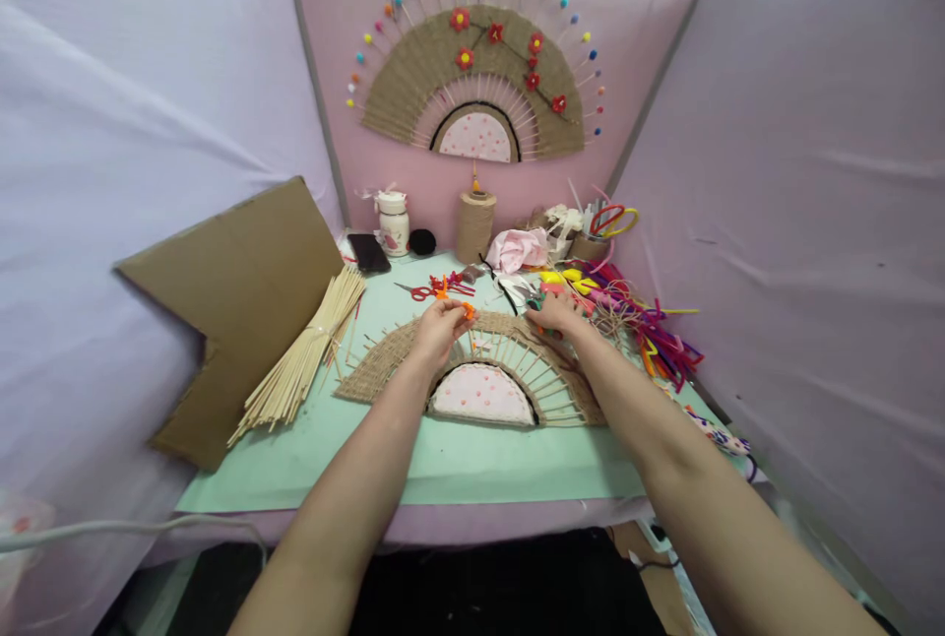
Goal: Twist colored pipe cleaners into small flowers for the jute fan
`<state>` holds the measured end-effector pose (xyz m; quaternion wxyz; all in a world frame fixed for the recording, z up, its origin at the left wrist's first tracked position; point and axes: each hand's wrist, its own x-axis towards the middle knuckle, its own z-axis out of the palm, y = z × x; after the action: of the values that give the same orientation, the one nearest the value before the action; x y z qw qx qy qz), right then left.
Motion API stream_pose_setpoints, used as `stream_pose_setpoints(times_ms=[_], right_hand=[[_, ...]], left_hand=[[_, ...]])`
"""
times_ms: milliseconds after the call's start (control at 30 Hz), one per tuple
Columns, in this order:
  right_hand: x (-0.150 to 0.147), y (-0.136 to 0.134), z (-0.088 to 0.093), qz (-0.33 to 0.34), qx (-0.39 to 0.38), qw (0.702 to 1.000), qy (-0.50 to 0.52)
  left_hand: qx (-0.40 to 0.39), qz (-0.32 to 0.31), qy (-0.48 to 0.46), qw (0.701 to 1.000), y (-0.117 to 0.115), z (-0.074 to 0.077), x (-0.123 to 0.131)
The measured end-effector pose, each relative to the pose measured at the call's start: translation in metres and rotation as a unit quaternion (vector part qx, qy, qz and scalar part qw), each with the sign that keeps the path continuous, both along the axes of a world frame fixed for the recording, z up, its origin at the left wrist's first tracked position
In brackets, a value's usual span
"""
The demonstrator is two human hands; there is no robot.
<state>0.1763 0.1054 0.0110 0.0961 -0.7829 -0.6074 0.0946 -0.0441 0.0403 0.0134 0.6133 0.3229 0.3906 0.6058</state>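
My left hand [441, 329] pinches a small bent orange pipe cleaner [468, 311] above the top of a woven fan [391, 360]. My right hand [562, 311] is at the fan's upper right edge, its fingers curled over pliers [533, 300] with green and orange handles; the palm hides part of them. The fan lies flat on the table, with brown twine woven across thin sticks and a pink spotted half-circle [483, 393] at its base. Just beyond my left hand are red-handled scissors [419, 292] and red pipe-cleaner flowers [454, 284].
A bundle of sticks [306, 350] and bent cardboard [243, 272] lie left. Behind stand a white bottle [394, 225], a phone [368, 253] and a twine spool [474, 227]. Colourful pipe cleaners [650, 331] spread at right. A finished fan [413, 75] hangs on the back wall.
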Motion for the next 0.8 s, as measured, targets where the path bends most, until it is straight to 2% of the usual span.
stream_pose_setpoints(times_ms=[100, 167, 233, 300, 400, 533, 667, 800], right_hand=[[-0.007, -0.015, 0.006, 0.061, 0.122, 0.99, 0.016], [-0.02, -0.03, 0.01, 0.162, 0.202, 0.963, 0.071], [-0.037, -0.045, 0.01, 0.266, 0.229, 0.926, 0.14], [-0.052, -0.057, 0.006, 0.306, 0.245, 0.899, 0.196], [-0.064, -0.064, -0.001, 0.307, 0.248, 0.876, 0.278], [-0.061, -0.065, -0.008, 0.304, 0.255, 0.855, 0.335], [-0.057, -0.067, -0.01, 0.295, 0.243, 0.854, 0.353], [-0.058, -0.073, -0.006, 0.261, 0.265, 0.852, 0.369]], left_hand=[[0.001, 0.011, 0.031, 0.999, 0.0, -0.003, 0.004], [0.005, 0.009, 0.039, 0.999, 0.0, -0.004, 0.007], [0.01, 0.002, 0.037, 0.999, -0.001, -0.005, 0.008], [0.016, -0.01, 0.032, 0.999, -0.002, -0.006, 0.009], [0.023, -0.026, 0.023, 0.999, -0.004, -0.006, 0.01], [0.03, -0.043, 0.015, 0.998, -0.004, -0.007, 0.011], [0.026, -0.056, 0.036, 0.997, -0.004, -0.008, 0.011], [0.033, -0.062, 0.01, 0.997, -0.005, -0.006, 0.008]])
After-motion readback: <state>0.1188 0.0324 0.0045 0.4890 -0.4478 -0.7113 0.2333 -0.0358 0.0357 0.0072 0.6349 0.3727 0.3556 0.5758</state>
